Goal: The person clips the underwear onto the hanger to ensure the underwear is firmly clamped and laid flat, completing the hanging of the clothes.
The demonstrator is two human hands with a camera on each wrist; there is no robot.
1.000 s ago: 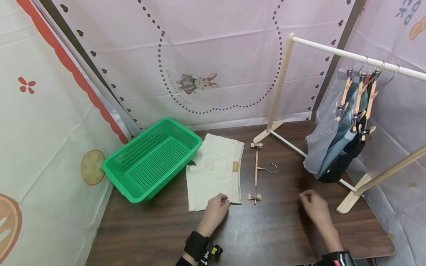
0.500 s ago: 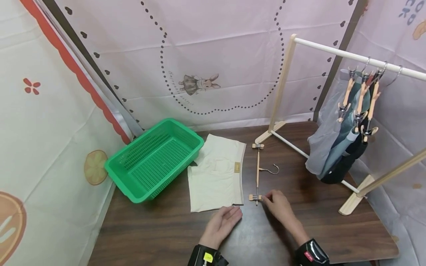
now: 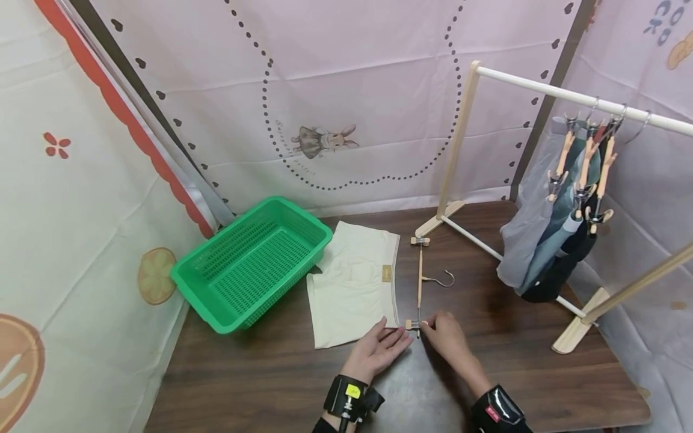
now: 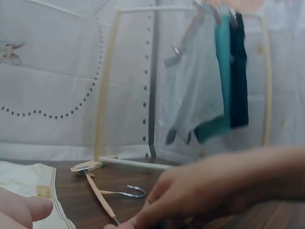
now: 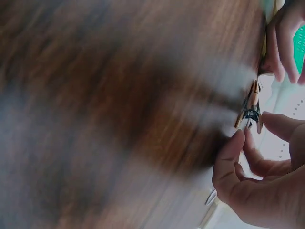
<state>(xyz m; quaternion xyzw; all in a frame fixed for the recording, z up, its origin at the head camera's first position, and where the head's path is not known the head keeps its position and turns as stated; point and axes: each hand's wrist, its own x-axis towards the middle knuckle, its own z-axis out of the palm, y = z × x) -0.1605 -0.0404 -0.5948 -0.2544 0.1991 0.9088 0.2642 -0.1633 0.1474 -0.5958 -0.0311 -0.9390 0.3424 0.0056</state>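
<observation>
Cream shorts [image 3: 352, 282] lie flat on the table, their waistband with a tan label facing right. Beside the waistband is a wooden clip hanger [image 3: 420, 282], its metal hook pointing right and a clip at each end. My right hand [image 3: 448, 340] pinches the near clip [image 5: 251, 113] between thumb and fingers, as the right wrist view shows. Palm turned up, my left hand [image 3: 376, 350] has its fingers extended at the near corner of the shorts, fingertips close to that clip. Whether they touch the clip or the cloth, I cannot tell.
A green basket [image 3: 254, 264] stands left of the shorts. On the right is a wooden rack with a white rail [image 3: 541, 89], where several garments [image 3: 547, 240] hang from clip hangers. Printed cloth walls [image 3: 368, 72] enclose the table [image 3: 260, 385].
My right hand has come left from below the rack to the hanger's near clip. My left hand has turned palm up and moved right, off the shorts' near edge towards the clip.
</observation>
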